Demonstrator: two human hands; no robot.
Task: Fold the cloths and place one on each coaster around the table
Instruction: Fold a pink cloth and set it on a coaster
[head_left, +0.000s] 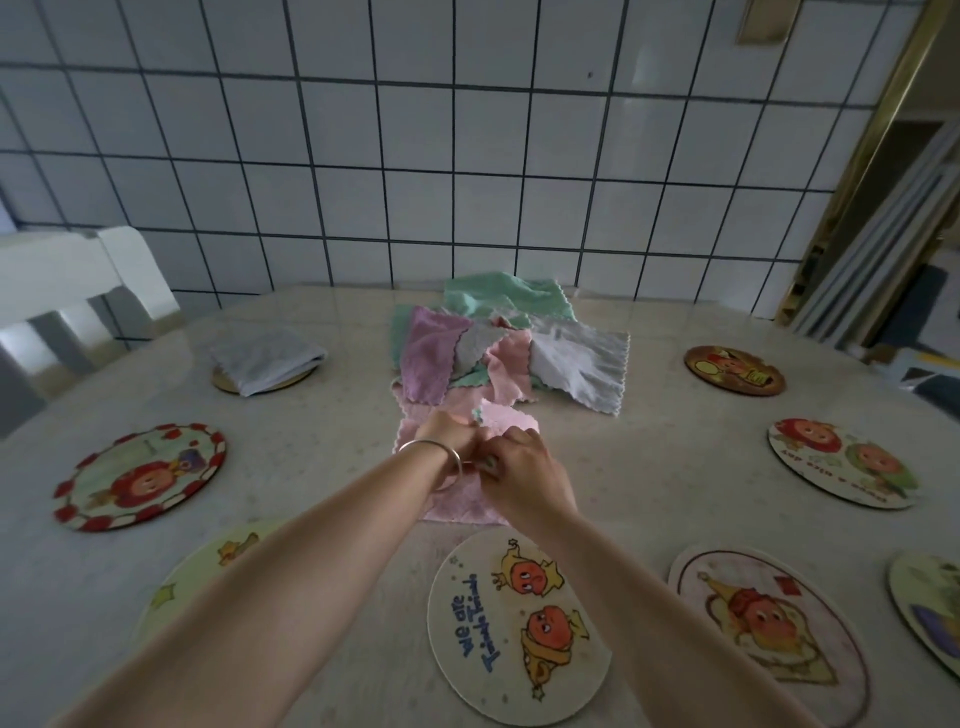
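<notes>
Pink cloth (462, 506) on table (332, 457), pinched by left hand (447, 434) and right hand (522, 475) fingers (485, 460).

The round coaster (519, 626) nearest the camera reads "We are Friends" in blue lettering along its left side. Lettering on the coaster (842, 464) far right of it is illegible.

This looks like a home dining corner, perhaps beside a kitchen. A wall of white square tiles (415, 156) fills the upper frame, and a white chair (78, 291) stands at the left edge. The pale marbled counter (675, 467) carries cartoon-printed coasters (519, 623) and small household cloths (498, 353). A brass-coloured door frame (872, 130) runs down the upper right.
</notes>
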